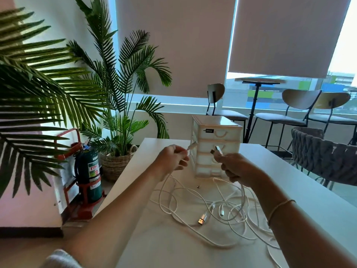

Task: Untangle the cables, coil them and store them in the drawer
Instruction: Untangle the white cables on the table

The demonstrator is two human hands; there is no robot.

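Observation:
Several white cables lie tangled in loops on the white table, one with a metal USB plug pointing toward me. My left hand is raised above the table and pinches a white cable end whose small plug sticks up to the right. My right hand grips another cable end, its USB plug poking out above the fist. Both cables hang down from the hands into the tangle. Behind the hands stands a small white drawer unit with its drawers closed.
A woven grey chair stands at the table's right side. Palm plants and a fire extinguisher are on the floor to the left. High chairs and a round table line the window behind.

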